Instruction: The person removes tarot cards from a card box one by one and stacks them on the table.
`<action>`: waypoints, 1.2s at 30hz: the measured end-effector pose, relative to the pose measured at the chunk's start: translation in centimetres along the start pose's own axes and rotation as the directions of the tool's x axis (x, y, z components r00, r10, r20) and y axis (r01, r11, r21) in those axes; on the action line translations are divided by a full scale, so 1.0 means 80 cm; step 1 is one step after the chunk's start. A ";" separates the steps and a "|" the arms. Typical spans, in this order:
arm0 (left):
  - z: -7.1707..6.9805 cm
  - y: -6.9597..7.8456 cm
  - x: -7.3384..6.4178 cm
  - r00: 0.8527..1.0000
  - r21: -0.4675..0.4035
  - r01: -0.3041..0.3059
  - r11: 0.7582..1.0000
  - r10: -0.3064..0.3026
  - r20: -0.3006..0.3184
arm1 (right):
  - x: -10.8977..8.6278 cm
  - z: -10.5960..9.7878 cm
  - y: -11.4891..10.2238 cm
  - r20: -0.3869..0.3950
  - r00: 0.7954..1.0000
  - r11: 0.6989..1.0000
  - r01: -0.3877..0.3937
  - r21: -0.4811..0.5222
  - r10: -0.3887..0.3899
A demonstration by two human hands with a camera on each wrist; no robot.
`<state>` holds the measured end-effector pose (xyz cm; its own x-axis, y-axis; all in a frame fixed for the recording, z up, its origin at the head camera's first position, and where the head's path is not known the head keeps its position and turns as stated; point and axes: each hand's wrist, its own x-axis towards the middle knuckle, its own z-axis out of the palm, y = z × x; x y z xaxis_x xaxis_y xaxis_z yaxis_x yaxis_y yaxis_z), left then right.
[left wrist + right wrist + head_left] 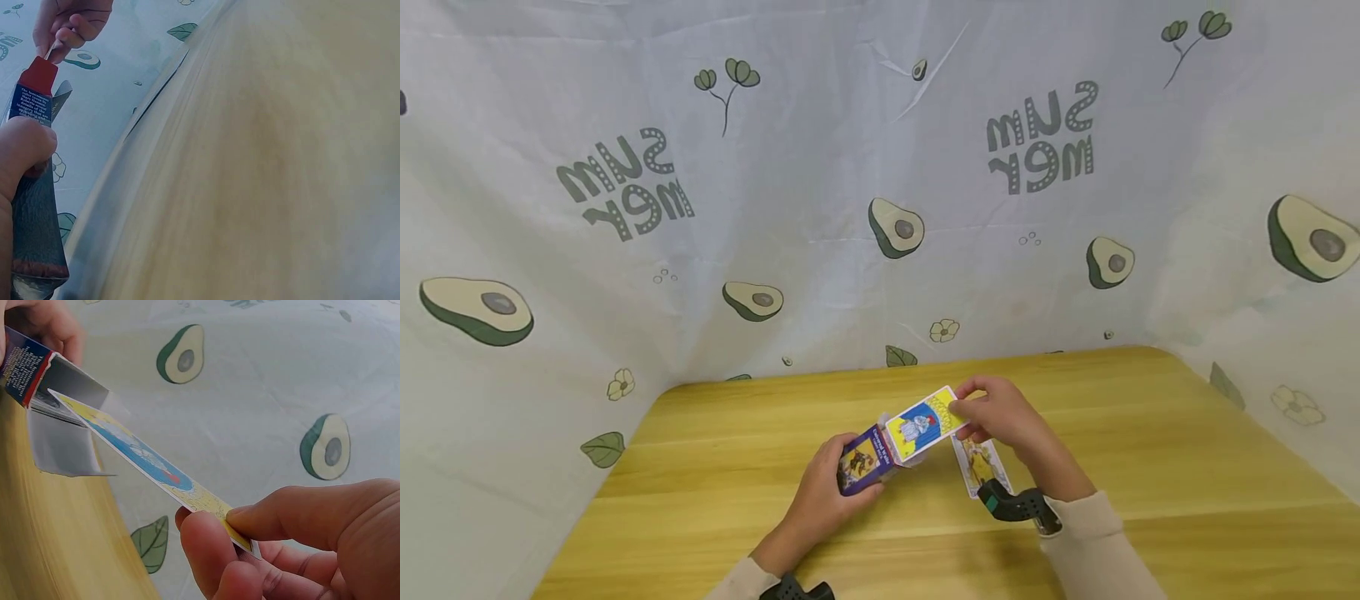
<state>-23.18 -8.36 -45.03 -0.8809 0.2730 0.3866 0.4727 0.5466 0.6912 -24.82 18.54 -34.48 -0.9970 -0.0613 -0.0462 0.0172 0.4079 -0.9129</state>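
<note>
My left hand (pixel 826 492) grips a dark blue and purple tarot card box (pixel 861 461), its open end tilted up to the right. Between thumb and fingers my right hand (pixel 1006 413) pinches a yellow and blue tarot card (pixel 923 423), picture side up. In the right wrist view the far corner of this card (pixel 144 456) is at the mouth of the box (pixel 24 370); edges of more cards show inside. A loose flap (pixel 62 447) hangs from the opening. On the table below the right hand lies another tarot card (pixel 979 462), partly hidden by the wrist camera.
The wooden table (pixel 715 467) spreads under both hands. Behind it and at the sides hangs a white cloth (pixel 820 250) printed with avocados, leaves and lettering. Dark cameras (pixel 1015 502) are strapped to the wrists over beige sleeves.
</note>
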 end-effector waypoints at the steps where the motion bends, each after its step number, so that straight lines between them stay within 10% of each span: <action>1: 0.000 0.000 -0.001 1.000 -0.002 0.002 1.000 -0.002 0.002 | 0.000 -0.002 0.001 -0.004 1.000 1.000 -0.004 0.009 0.004; 36: 0.001 0.000 -0.002 1.000 -0.004 -0.009 1.000 0.009 -0.015 | -0.002 -0.031 0.013 -0.049 0.999 1.000 -0.004 0.003 0.004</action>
<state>-23.05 -8.33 -45.15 -0.8762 0.2660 0.4018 0.4807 0.5408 0.6902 -24.86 21.28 -34.44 -0.9994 -0.0146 -0.0302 0.0217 0.4057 -0.9138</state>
